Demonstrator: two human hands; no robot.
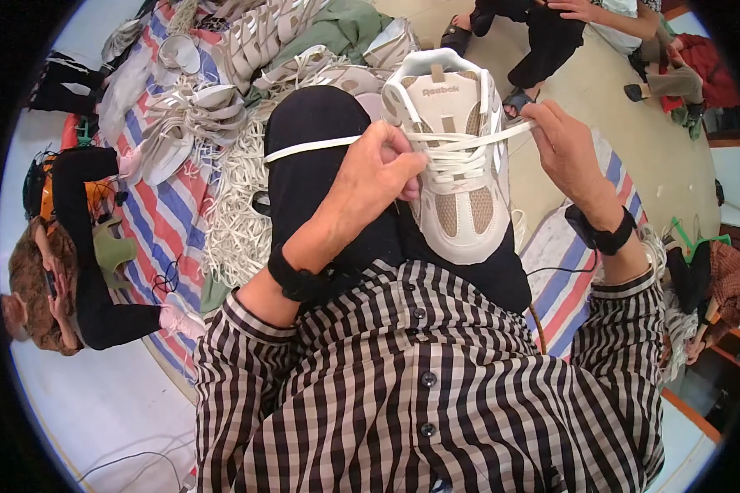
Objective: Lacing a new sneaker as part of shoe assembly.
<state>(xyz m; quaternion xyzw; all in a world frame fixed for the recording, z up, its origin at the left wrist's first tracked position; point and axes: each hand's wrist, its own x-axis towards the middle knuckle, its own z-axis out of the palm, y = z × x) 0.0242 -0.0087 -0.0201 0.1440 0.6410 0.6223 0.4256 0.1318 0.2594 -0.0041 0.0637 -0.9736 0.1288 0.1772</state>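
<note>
A white and beige sneaker upper (456, 226) lies across my black-clad thighs, toe end toward me. A cream shoelace (462, 148) runs through its lower eyelets and crosses the tongue (442, 97) in loose strands. My left hand (374, 167) is closed at the shoe's left edge, gripping the lace; one length of it stretches left over my knee from that hand. Out to the right, my right hand (566, 152) pinches another part of the lace between thumb and fingers, drawn fairly straight from the eyelets.
Beyond my left knee, a pile of loose laces (242, 205) and stacked shoe uppers (191, 119) cover a striped sheet (173, 215). Green cloth (345, 33) lies among more uppers at the back. Other people sit around: one at left (99, 246), others at far right.
</note>
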